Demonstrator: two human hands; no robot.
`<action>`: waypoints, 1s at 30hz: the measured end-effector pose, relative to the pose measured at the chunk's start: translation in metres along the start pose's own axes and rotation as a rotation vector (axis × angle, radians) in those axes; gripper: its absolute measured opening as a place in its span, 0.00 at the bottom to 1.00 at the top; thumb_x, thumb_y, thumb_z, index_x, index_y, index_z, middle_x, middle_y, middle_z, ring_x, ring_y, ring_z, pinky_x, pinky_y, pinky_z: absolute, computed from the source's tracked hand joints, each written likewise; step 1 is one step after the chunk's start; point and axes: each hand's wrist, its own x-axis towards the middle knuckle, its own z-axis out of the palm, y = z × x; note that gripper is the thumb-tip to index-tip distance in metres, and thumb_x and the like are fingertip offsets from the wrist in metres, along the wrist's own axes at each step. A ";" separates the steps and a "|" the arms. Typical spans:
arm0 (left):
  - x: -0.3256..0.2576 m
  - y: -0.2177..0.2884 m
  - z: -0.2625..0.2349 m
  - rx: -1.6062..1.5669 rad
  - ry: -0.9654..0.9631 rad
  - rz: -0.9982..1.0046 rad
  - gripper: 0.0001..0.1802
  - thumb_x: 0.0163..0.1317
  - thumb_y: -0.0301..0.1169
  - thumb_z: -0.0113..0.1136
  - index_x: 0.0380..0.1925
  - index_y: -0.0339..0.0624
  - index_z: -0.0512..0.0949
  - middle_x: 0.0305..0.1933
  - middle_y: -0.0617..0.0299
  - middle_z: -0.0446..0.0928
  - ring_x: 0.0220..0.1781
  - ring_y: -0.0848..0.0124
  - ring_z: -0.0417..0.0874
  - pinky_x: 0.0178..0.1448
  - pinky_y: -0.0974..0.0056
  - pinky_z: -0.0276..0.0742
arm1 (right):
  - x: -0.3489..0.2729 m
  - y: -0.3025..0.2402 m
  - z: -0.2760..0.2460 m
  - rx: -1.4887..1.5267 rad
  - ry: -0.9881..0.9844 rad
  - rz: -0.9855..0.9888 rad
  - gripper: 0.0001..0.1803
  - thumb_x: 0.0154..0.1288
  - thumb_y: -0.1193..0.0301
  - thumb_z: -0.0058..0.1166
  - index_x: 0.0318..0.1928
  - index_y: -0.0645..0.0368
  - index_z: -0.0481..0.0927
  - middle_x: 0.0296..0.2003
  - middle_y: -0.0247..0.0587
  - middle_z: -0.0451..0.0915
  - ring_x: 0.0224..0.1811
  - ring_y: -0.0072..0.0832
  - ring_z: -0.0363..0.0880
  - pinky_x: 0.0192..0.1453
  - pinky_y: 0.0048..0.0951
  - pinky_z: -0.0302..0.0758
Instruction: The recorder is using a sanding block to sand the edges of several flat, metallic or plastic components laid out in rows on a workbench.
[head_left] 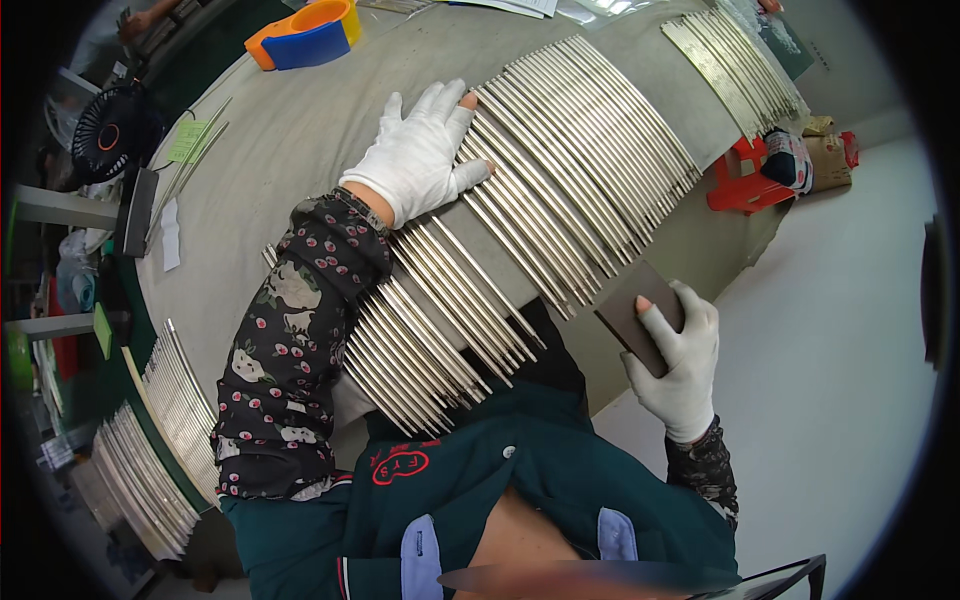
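A long row of thin silvery metal rods point(590, 150) lies side by side across the grey table, with gaps that split it into groups. My left hand point(425, 150), in a white glove with bare thumb and index tips, lies over the far ends of rods near the row's middle. Its fingers are stretched out and it holds nothing that I can see. Off the table's near edge, at the right, my right hand point(682, 360) grips a flat, dark grey-brown rectangular block point(638, 318). That glove also leaves a fingertip bare. The block is close to the rods' near ends but apart from them.
An orange, yellow and blue tape dispenser point(305, 35) stands at the far edge. More rods point(735, 70) lie far right, beside a red stool point(745, 180). At left are a black fan point(108, 135), a few loose rods point(190, 165) and further rod bundles point(145, 480).
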 end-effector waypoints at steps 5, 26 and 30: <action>-0.006 -0.003 -0.002 -0.004 -0.016 0.004 0.44 0.66 0.58 0.46 0.71 0.36 0.55 0.75 0.43 0.51 0.78 0.51 0.49 0.76 0.39 0.43 | 0.010 -0.013 0.004 0.033 0.091 0.028 0.36 0.39 0.71 0.69 0.55 0.48 0.77 0.56 0.55 0.69 0.53 0.50 0.69 0.56 0.45 0.70; -0.012 -0.003 -0.006 -0.006 -0.029 -0.012 0.44 0.66 0.58 0.47 0.71 0.36 0.55 0.75 0.44 0.51 0.78 0.51 0.50 0.76 0.39 0.43 | 0.077 -0.048 0.049 -0.090 0.100 -0.087 0.32 0.47 0.65 0.67 0.57 0.47 0.76 0.53 0.55 0.68 0.50 0.48 0.71 0.48 0.45 0.73; -0.015 -0.005 -0.002 0.007 -0.030 -0.031 0.44 0.66 0.59 0.46 0.71 0.37 0.55 0.76 0.44 0.51 0.78 0.51 0.49 0.76 0.39 0.43 | 0.033 -0.027 0.019 0.002 0.014 -0.038 0.31 0.44 0.67 0.70 0.54 0.48 0.78 0.54 0.54 0.69 0.51 0.50 0.70 0.53 0.44 0.72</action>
